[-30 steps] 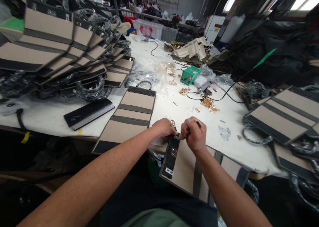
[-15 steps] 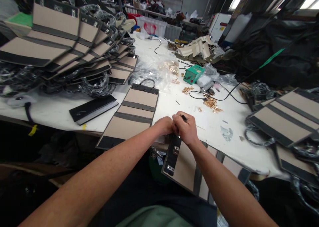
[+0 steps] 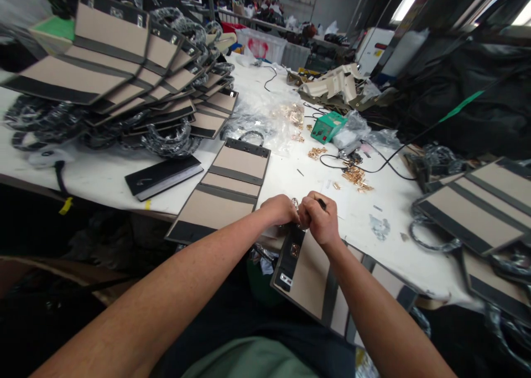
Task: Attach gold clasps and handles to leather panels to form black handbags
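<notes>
Both hands meet at the far end of a beige and black bag panel (image 3: 312,275), which slants over the table's front edge toward my lap. My right hand (image 3: 319,218) is closed in a fist around a black-handled tool (image 3: 322,203); only its dark end shows, so its kind is hidden. My left hand (image 3: 281,210) presses against it, fingers curled, and what they pinch is hidden. Between the hands a small shiny piece (image 3: 295,203) sticks up. Along the panel's black strip sit a metal fitting (image 3: 295,249) and a slotted metal plate (image 3: 286,279).
Another bag panel (image 3: 224,187) lies flat on the left, beside a black folded piece (image 3: 164,177). Stacked panels (image 3: 110,29) rise at far left, more panels (image 3: 477,201) at right. Gold-coloured fittings (image 3: 354,176), a green box (image 3: 327,127) and a black cable (image 3: 388,161) lie beyond my hands.
My right hand has shifted slightly right, away from the left, and a shiny piece now shows between them. The whole view has moved a little.
</notes>
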The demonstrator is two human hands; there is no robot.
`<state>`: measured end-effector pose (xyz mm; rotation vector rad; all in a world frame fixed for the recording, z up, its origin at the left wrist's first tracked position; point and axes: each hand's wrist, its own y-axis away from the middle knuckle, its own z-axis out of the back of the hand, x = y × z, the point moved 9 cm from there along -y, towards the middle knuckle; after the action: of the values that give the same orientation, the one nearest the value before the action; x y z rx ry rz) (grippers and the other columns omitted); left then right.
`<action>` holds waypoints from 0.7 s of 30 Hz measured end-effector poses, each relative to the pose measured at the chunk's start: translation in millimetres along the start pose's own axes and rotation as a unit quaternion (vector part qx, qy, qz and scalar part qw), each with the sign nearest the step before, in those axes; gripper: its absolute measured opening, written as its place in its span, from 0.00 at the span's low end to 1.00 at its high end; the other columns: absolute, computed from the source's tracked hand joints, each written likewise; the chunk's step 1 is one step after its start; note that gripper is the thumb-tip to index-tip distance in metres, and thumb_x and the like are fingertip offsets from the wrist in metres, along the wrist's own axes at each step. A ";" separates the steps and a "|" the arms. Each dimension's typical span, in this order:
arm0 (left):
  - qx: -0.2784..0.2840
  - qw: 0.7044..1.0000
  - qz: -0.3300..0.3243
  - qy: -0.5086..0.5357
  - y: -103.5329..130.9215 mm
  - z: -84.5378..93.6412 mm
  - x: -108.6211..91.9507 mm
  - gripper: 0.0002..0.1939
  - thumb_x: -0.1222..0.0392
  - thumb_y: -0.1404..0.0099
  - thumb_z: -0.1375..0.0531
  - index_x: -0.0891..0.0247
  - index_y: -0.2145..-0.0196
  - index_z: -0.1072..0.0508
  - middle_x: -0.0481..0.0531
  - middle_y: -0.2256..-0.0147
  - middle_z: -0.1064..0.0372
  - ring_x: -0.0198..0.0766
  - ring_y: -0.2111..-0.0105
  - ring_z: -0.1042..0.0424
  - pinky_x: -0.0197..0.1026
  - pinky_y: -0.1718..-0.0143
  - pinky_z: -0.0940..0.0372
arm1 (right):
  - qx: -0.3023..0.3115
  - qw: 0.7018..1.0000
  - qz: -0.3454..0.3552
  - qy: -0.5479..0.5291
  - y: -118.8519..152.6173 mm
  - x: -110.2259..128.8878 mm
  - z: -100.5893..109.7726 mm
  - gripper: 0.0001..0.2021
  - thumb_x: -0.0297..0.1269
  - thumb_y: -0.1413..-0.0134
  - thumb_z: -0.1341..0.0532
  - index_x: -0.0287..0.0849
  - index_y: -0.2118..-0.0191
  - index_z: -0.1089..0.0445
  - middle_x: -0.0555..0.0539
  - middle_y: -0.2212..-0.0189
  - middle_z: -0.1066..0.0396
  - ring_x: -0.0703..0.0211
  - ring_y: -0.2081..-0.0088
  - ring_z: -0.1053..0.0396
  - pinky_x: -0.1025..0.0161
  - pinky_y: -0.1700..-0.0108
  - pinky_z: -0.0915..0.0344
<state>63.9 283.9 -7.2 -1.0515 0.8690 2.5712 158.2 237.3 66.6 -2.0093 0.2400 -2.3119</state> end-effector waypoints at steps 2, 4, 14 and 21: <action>-0.001 1.000 -0.002 -0.015 5.1 1.2 -2.6 0.12 0.51 0.55 0.31 0.61 0.81 0.25 0.46 0.83 0.35 0.38 0.76 0.33 0.39 0.73 0.45 | -0.012 1.000 -0.008 -0.001 -1.4 0.7 6.1 0.18 0.39 0.40 0.40 0.45 0.80 0.39 0.55 0.86 0.40 0.64 0.83 0.44 0.64 0.79 0.46; -0.001 1.000 -0.001 -0.018 5.7 0.8 -2.6 0.11 0.51 0.54 0.31 0.60 0.79 0.24 0.46 0.81 0.33 0.37 0.76 0.33 0.38 0.74 0.45 | -0.026 0.999 -0.009 -0.038 -2.1 6.5 10.9 0.18 0.39 0.41 0.40 0.45 0.80 0.40 0.55 0.87 0.42 0.65 0.84 0.45 0.64 0.81 0.47; 0.009 1.000 -0.008 -0.020 -0.8 -3.3 -0.5 0.09 0.54 0.52 0.32 0.63 0.79 0.23 0.45 0.83 0.35 0.35 0.78 0.37 0.39 0.76 0.47 | -0.042 0.991 0.041 -0.120 9.2 17.4 8.2 0.18 0.43 0.41 0.39 0.47 0.79 0.42 0.56 0.87 0.44 0.64 0.84 0.46 0.63 0.79 0.46; 0.001 1.000 -0.015 0.000 -3.3 -4.8 0.5 0.10 0.54 0.51 0.32 0.63 0.81 0.24 0.45 0.84 0.37 0.34 0.80 0.39 0.39 0.77 0.49 | -0.082 0.980 0.052 -0.173 12.4 13.6 23.2 0.16 0.40 0.41 0.40 0.47 0.78 0.42 0.57 0.87 0.45 0.64 0.84 0.46 0.63 0.80 0.47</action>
<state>67.6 283.7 -11.7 -1.0572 0.8483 2.5445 178.6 221.3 80.9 -2.3683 0.5103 -1.8940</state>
